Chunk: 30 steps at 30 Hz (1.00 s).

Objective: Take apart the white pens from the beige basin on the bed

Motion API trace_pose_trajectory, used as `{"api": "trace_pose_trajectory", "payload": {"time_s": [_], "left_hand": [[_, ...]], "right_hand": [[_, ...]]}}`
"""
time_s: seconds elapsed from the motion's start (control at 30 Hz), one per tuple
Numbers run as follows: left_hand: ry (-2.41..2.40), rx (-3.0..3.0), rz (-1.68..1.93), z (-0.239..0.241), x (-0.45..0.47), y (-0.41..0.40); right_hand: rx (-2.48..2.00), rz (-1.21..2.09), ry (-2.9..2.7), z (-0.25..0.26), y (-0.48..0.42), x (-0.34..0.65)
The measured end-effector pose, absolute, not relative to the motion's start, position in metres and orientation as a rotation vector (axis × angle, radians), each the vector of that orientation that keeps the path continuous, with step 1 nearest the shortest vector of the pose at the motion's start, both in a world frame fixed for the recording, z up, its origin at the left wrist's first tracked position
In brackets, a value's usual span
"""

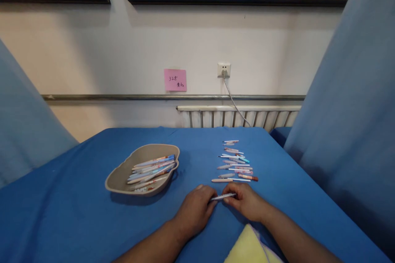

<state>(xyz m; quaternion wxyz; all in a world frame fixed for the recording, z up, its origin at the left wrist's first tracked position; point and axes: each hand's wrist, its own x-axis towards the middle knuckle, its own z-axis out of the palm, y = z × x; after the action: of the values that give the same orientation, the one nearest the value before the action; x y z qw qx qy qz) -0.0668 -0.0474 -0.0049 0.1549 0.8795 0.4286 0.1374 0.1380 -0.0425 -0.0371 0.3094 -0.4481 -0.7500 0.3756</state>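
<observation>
Both hands meet low over the blue cloth near the front of the table. My left hand [195,209] and my right hand [245,201] pinch the two ends of one thin white pen part [222,197] between them. Just beyond the hands lies a column of several taken-apart pens and pen parts [236,162]. A beige tray [121,172] to the left holds several whole pens [152,169].
The table is covered by a blue cloth [77,209]. A yellow cloth [247,248] lies at the front edge under my right forearm. Blue curtains hang at both sides. On the wall behind are a pink note [175,80], a socket with a cable [224,70] and a radiator.
</observation>
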Motion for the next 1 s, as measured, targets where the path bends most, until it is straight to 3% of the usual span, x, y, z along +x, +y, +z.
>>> {"api": "trace_pose_trajectory", "payload": {"time_s": [1.0], "left_hand": [[1.23,2.532,0.392,-0.0062,-0.0666,-0.0472]], "right_hand": [[-1.2,0.955,-2.0,-0.0333,-0.0438,0.1376]]}}
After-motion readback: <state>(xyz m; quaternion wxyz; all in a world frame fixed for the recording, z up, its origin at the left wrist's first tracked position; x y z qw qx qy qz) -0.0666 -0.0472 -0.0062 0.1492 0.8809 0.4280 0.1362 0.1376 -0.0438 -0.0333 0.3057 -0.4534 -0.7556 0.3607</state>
